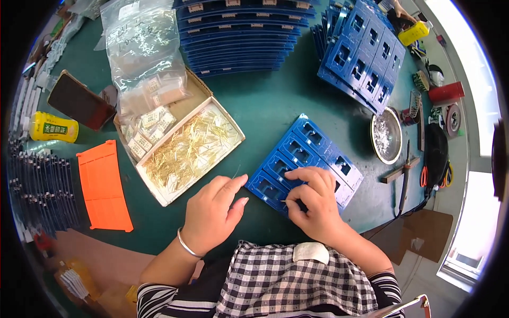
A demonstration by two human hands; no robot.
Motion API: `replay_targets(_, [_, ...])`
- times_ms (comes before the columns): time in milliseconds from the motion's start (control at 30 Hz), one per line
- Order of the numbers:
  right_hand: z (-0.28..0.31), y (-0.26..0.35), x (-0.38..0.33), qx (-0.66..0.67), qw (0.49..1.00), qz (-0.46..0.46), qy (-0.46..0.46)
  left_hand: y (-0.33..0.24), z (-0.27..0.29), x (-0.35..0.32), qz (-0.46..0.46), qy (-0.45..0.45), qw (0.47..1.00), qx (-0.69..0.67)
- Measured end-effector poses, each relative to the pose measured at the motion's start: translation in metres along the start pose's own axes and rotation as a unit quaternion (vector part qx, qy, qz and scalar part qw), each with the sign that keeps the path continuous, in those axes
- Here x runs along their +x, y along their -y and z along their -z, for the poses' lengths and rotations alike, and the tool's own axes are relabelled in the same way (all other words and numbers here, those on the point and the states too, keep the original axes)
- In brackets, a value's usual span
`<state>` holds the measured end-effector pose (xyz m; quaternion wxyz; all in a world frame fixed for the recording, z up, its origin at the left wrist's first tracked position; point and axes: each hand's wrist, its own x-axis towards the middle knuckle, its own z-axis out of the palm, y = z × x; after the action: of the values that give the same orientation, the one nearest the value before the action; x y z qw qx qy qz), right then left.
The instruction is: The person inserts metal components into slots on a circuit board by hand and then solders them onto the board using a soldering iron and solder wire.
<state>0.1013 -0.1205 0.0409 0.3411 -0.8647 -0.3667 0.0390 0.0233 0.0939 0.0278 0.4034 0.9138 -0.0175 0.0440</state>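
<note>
Head view | your right hand [313, 202] pinches a thin gold-coloured metal pin [283, 201] over the flat blue rectangular circuit board [321, 157] on the dark green tabletop [275, 95] | your left hand [214, 212], thumb and forefinger apart, hangs near its left corner | shallow white cardboard box [202, 173] of pins beyond, left

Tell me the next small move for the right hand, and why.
Probably lower what looks like a gold pin onto the blue circuit board: the right hand seems to pinch it over the board's near edge, while the left hand sits off to the side, thumb and forefinger apart.
</note>
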Motion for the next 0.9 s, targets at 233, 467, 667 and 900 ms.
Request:
replay_targets(233, [-0.009,-0.002,0.011,-0.042,0.999,-0.017,-0.008,0.006,0.003,0.002,-0.007,0.012,1.000,-0.015])
replay_targets(467, [0.007,-0.016,0.011,-0.042,0.997,-0.049,-0.040,0.005,0.004,0.005,0.000,0.018,1.000,-0.004])
replay_targets(667, [0.026,-0.040,0.026,-0.054,0.996,-0.049,-0.057,0.007,-0.002,0.007,-0.005,-0.008,1.000,0.008])
replay_targets(900, [0.025,-0.044,0.036,-0.039,0.999,-0.019,-0.030,0.005,-0.005,0.015,-0.004,-0.015,0.999,0.036])
